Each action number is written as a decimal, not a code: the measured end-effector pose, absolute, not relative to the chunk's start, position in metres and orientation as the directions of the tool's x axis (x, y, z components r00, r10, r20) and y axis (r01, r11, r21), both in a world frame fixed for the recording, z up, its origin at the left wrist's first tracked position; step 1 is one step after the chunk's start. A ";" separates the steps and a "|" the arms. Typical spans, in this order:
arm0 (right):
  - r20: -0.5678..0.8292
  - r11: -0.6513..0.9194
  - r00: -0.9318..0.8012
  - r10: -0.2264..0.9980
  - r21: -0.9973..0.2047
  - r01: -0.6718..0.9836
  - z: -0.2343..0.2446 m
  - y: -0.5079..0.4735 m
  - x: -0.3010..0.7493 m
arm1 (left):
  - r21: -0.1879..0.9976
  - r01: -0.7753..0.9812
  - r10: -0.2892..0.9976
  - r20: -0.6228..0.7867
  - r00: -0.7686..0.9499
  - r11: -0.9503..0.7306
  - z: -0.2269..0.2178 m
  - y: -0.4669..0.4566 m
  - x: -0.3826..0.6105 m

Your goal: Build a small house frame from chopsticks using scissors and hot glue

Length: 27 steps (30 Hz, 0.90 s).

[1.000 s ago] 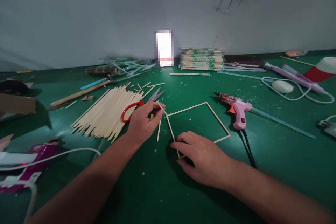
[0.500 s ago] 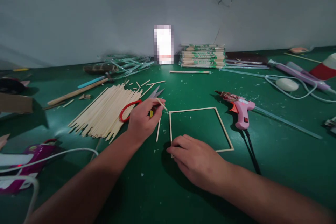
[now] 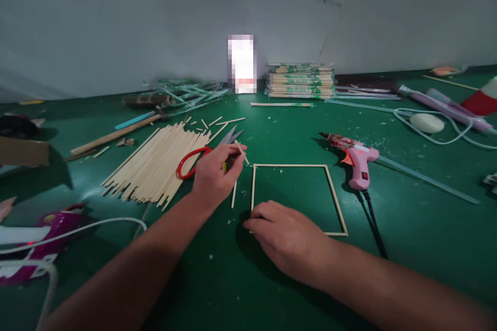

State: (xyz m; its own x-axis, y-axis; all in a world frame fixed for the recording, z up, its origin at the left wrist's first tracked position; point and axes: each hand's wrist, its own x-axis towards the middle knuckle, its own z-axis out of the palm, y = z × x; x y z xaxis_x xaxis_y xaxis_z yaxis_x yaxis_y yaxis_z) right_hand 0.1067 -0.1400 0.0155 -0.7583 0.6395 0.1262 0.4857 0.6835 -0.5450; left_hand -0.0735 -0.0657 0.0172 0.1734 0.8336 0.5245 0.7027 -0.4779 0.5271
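Note:
Between the thumb and fingers of my left hand (image 3: 217, 168) is a short wooden stick (image 3: 241, 152), tilted, its lower end near the frame's far left corner. My right hand (image 3: 289, 238) is closed on the near left corner of a four-sided stick frame (image 3: 291, 165) that lies on the green table; the fingers hide that corner. Red-handled scissors (image 3: 189, 161) lie beside my left hand, blades pointing away and partly covered by it. Another thin stick (image 3: 233, 195) rests below that hand. A pink glue gun (image 3: 360, 165) lies right of the frame, a glue stick in its back.
A pile of bare sticks (image 3: 151, 168) spreads on the left. Wrapped chopsticks (image 3: 301, 83) are stacked by the wall, near a blurred bright screen (image 3: 242, 62). A hammer (image 3: 116, 134) lies far left, a purple tool (image 3: 42, 243) near left. Cables cross both sides.
The stick frame has turned slightly and its right side has shifted toward me and right, with my right hand still on its corner. My left hand and its stick moved slightly right.

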 end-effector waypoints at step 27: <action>0.181 0.763 -0.802 0.570 -0.479 0.434 0.013 -0.140 0.107 | 0.521 0.681 0.824 0.519 0.226 -0.515 0.014 -0.064 -0.067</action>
State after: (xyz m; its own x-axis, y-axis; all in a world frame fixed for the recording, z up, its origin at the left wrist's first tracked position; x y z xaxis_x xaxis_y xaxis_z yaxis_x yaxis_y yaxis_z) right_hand 0.1067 -0.1403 0.0128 -0.8015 0.5701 0.1806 0.4345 0.7627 -0.4791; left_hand -0.0670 -0.0637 0.0144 0.2261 0.8244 0.5189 0.6813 -0.5145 0.5207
